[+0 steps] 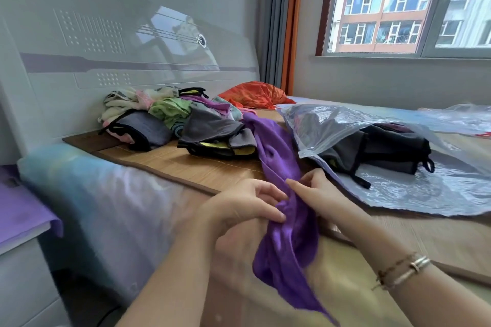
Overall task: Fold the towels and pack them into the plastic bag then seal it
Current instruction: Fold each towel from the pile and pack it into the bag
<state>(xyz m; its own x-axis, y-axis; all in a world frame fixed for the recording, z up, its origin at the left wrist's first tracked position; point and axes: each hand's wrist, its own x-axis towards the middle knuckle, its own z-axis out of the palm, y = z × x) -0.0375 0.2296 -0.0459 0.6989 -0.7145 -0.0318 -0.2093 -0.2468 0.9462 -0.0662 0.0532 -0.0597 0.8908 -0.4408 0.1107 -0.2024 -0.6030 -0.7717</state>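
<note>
Pale headboard behind bed – window right, daylight, grey curtain beside.

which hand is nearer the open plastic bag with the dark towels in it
Right. The right hand pinches the purple towel just beside the plastic bag; the left hand grips it farther away.

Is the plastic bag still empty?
No, the plastic bag already holds dark folded towels behind its open mouth.

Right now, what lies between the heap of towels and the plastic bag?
In the head view, the purple towel held by both hands stretches between the heap and the plastic bag.
</note>
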